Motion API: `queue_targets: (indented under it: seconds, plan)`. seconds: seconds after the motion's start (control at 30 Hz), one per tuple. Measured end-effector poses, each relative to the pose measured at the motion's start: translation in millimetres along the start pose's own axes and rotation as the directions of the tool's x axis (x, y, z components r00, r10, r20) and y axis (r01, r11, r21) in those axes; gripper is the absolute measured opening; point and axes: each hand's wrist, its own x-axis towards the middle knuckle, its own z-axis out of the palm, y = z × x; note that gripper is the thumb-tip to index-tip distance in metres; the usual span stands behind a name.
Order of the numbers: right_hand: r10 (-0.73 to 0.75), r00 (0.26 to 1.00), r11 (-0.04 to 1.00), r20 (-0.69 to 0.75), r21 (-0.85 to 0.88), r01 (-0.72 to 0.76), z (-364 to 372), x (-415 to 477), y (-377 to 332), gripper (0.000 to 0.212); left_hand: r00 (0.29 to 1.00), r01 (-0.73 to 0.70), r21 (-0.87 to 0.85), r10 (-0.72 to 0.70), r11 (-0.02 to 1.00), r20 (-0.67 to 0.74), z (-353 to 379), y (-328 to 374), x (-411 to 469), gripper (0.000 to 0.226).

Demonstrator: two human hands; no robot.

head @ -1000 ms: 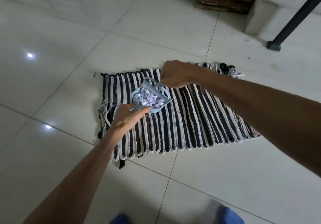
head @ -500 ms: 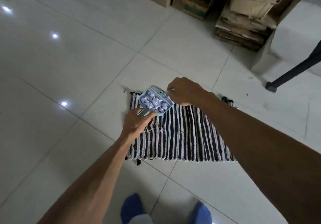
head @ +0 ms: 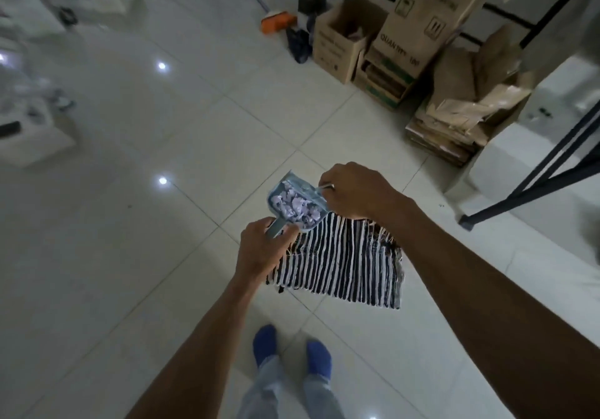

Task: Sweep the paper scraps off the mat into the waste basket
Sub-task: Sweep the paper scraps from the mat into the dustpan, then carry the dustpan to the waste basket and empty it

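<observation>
A small light-blue dustpan is raised above the floor, filled with several pale paper scraps. My left hand grips its handle from below. My right hand is closed on a small brush at the pan's far rim; only a pale tip of the brush shows. The black-and-white striped mat lies on the tiled floor below both hands. No waste basket is in view.
Cardboard boxes and flattened cardboard pile up at the back right. A black metal frame leg stands right. An orange broom head lies at the back. My feet in blue socks stand near the mat.
The view has risen and pulled back from the mat, which looks smaller and lower. Both hands have kept hold of the filled dustpan and brush, lifted well above the mat.
</observation>
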Motion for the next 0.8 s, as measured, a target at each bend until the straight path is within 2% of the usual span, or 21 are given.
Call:
queue_targets:
  seconds: [0.1, 0.23, 0.47, 0.6, 0.7, 0.8]
  plan:
    - [-0.062, 0.998, 0.998, -0.014, -0.019, 0.062, -39.4, -23.0, -30.9, 0.025, 0.995, -0.055, -0.010, 0.054, 0.998, -0.080, -36.6, 29.6, -30.2, 0.049]
    - [-0.157, 0.988, 0.982, -0.012, -0.104, 0.155, -78.8, -45.2, -77.6, 0.027, 0.983, -0.049, -0.054, 0.039, 0.997, -0.179, -78.0, 47.4, -71.8, 0.051]
    - [-0.389, 0.920, 0.912, 0.050, -0.119, 0.392, -97.5, -58.4, -172.9, 0.026, 0.938, 0.046, -0.165, -0.099, 0.985, -0.332, -155.1, 21.4, -131.3, 0.036]
    - [-0.542, 0.836, 0.831, 0.085, -0.090, 0.548, -77.3, -47.3, -245.0, 0.024, 0.878, 0.112, -0.235, -0.207, 0.966, -0.433, -207.5, -12.4, -160.9, 0.018]
    - [-0.616, 0.776, 0.775, 0.138, -0.075, 0.628, -57.6, -34.5, -311.0, 0.023, 0.818, 0.158, -0.279, -0.284, 0.947, -0.500, -245.3, -45.1, -178.5, 0.033]
    - [-0.670, 0.712, 0.712, 0.210, -0.093, 0.696, -33.7, -17.9, -387.6, 0.023, 0.737, 0.190, -0.356, -0.372, 0.915, -0.564, -288.3, -83.9, -191.8, 0.034]
